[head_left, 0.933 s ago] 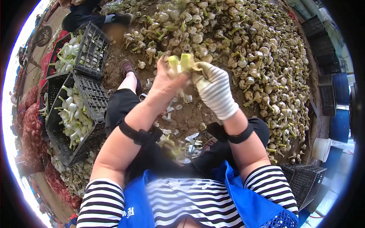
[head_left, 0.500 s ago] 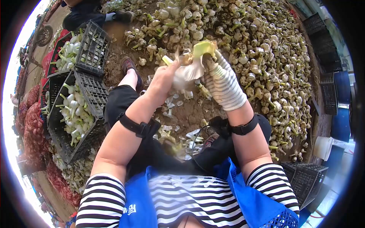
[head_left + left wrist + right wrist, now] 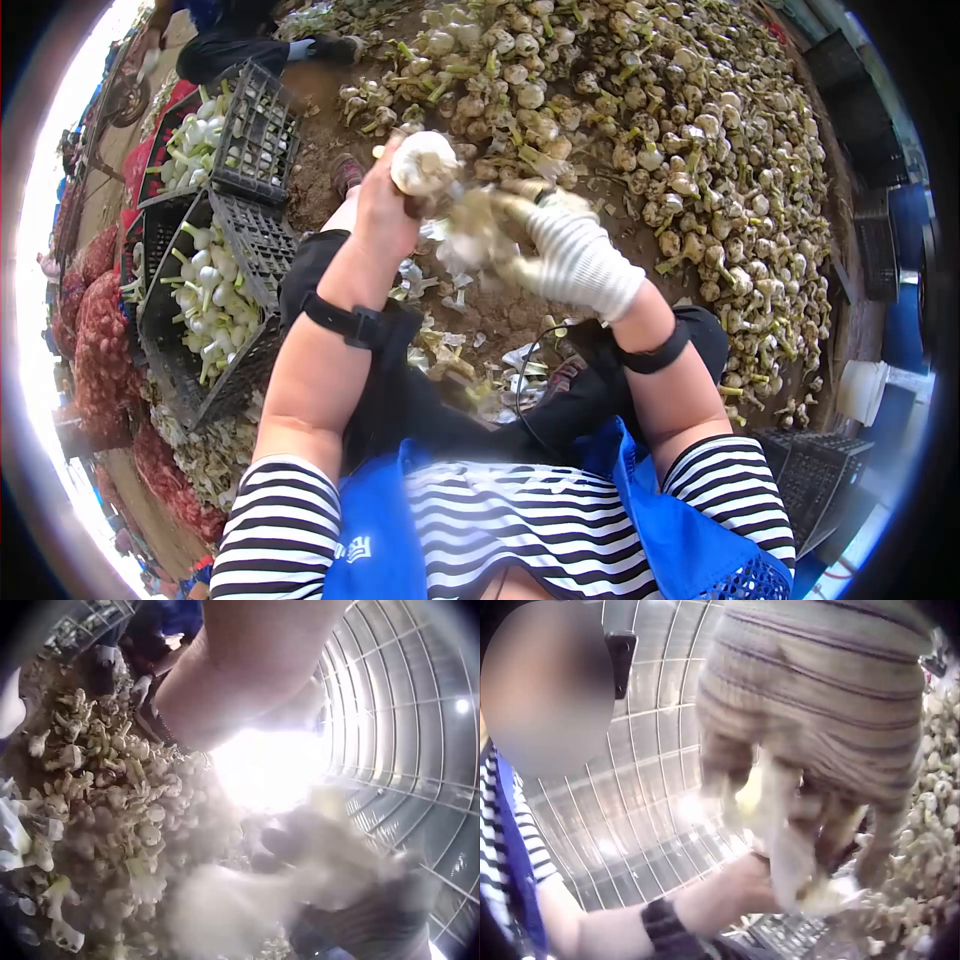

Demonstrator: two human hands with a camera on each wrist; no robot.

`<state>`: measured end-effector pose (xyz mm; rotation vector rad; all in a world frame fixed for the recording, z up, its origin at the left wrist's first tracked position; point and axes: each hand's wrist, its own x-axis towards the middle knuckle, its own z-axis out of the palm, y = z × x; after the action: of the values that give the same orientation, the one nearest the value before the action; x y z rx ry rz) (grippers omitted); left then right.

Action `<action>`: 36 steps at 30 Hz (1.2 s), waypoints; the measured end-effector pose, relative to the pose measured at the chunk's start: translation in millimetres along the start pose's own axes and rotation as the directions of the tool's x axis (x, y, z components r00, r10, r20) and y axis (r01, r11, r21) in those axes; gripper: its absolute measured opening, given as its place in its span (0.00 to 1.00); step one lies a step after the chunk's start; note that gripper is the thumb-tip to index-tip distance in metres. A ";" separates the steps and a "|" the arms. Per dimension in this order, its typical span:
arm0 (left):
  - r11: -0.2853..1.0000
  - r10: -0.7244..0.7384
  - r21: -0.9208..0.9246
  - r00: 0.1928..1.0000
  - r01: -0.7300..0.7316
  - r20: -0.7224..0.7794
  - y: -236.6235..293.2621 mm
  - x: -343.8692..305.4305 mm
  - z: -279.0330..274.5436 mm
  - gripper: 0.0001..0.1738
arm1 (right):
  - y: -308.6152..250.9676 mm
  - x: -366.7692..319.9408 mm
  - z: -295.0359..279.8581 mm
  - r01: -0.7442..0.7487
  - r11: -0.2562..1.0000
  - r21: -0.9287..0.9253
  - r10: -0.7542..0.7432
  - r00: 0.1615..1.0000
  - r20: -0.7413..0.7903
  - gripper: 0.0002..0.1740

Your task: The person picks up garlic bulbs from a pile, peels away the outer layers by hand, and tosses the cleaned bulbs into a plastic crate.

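In the head view the bare left hand (image 3: 388,210) grips a white garlic bulb (image 3: 424,163), its root side facing up. Just right of it, the gloved right hand (image 3: 575,250) has its fingers bent around blurred, loose garlic skin (image 3: 480,235). The right wrist view shows the striped glove (image 3: 817,697) from behind, with pale peel (image 3: 791,862) hanging at its fingers. Motion blur in the left wrist view covers a pale bulb (image 3: 225,911) and the glove (image 3: 367,915) beside it.
A large heap of untrimmed garlic (image 3: 700,190) spreads ahead and right. Black crates (image 3: 255,130) with cleaned garlic (image 3: 210,295) stand at the left, near red net bags (image 3: 105,340). Peel scraps (image 3: 445,350) litter the ground between the legs. Another person's leg (image 3: 235,55) shows at top left.
The hands have moved apart from the stalk they were working at. The left hand has turned the bulb root side up, while the right hand has come lower with loose skin.
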<state>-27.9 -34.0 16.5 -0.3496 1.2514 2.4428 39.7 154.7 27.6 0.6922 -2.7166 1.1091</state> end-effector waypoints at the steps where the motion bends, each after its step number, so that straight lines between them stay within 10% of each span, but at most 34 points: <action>1: 0.994 -0.043 -0.095 0.997 0.049 0.058 -7.6 -1.2 1.5 0.17 | 2.0 1.4 0.6 -0.196 0.974 -0.111 0.200 0.979 0.031 0.33; 6: 0.961 -0.223 -0.123 0.957 0.248 0.188 -30.1 -0.6 6.6 0.16 | -2.5 7.7 5.3 -0.201 0.934 0.294 0.192 0.980 0.060 0.12; 7: 0.961 -0.223 -0.122 0.957 0.247 0.185 -31.3 0.5 7.7 0.16 | -12.5 5.0 11.2 -0.157 0.761 0.630 0.185 0.983 0.023 0.09; 9: 0.969 -0.170 0.183 0.985 0.164 0.019 -32.4 4.6 5.7 0.15 | -28.3 2.6 18.2 0.177 0.898 0.404 -0.156 0.984 -0.083 0.07; 10: 0.636 0.285 0.671 0.924 -0.381 0.255 -35.7 -2.2 -2.3 0.16 | -36.8 1.6 9.7 0.181 0.942 0.282 -0.215 0.972 0.094 0.06; 11: 0.633 0.285 0.673 0.923 -0.383 0.258 -32.4 -0.7 -1.2 0.16 | -35.6 -1.9 8.5 0.123 0.955 0.269 -0.160 0.979 0.123 0.05; 13: 0.997 -0.018 -0.078 0.996 0.025 0.086 -22.0 0.4 3.7 0.16 | -10.1 1.7 24.9 -0.069 0.855 0.515 0.119 0.991 -0.064 0.11; 14: 0.997 -0.079 0.006 0.997 0.079 0.023 -13.8 -5.1 4.2 0.16 | -5.9 7.8 16.6 -0.059 0.823 0.565 0.197 0.963 -0.186 0.24; 15: 0.997 -0.074 0.002 0.997 0.074 0.020 -15.1 -5.9 3.8 0.16 | -8.2 9.3 6.5 -0.276 0.435 0.857 0.427 0.901 0.073 0.32; 19: 0.985 -0.165 0.061 0.985 0.161 0.059 -39.8 0.6 9.9 0.21 | 2.5 14.2 24.7 0.110 0.968 0.228 -0.034 0.950 -0.311 0.32; 20: 0.969 -0.120 0.220 0.992 0.112 0.023 -35.0 -1.1 15.3 0.22 | -2.9 14.6 28.2 -0.034 0.918 0.396 0.173 0.931 -0.322 0.27; 21: 0.926 -0.068 0.372 0.998 0.066 -0.007 -27.9 -3.9 21.7 0.22 | -11.4 17.0 29.8 -0.084 0.490 0.868 0.466 0.866 -0.180 0.19; 23: 0.876 -0.006 0.481 0.999 0.025 -0.040 -21.2 -6.4 22.9 0.22 | -11.3 14.4 1.9 -0.342 -0.248 0.906 0.362 0.835 0.414 0.16; 25: 0.966 0.104 0.216 0.978 -0.142 0.181 -17.5 -12.7 22.3 0.22 | -8.2 13.7 3.5 -0.412 -0.202 0.888 0.436 0.775 0.459 0.18; 27: 0.990 0.055 0.121 0.992 -0.069 0.110 -12.5 -17.2 20.4 0.20 | 5.5 12.6 7.5 -0.309 0.832 0.460 0.386 0.919 -0.080 0.16; 29: 0.877 0.114 0.433 0.966 -0.208 0.234 -9.1 -17.1 10.4 0.16 | -4.7 15.2 -10.2 -0.017 0.933 0.359 0.118 0.958 -0.262 0.22; 31: 0.964 -0.035 0.264 0.972 -0.029 0.234 -13.0 -12.0 8.3 0.15 | -18.5 20.2 -8.8 0.213 0.967 0.141 -0.184 0.963 -0.197 0.26; 36: 0.933 -0.227 0.339 0.930 0.123 0.289 -17.7 -11.3 3.7 0.17 | -13.5 11.7 9.0 0.259 0.942 0.214 -0.230 0.961 -0.151 0.20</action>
<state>-10.2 -23.9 10.1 0.0301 1.3645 2.0021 36.0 135.8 32.9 0.9310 -2.3414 1.3675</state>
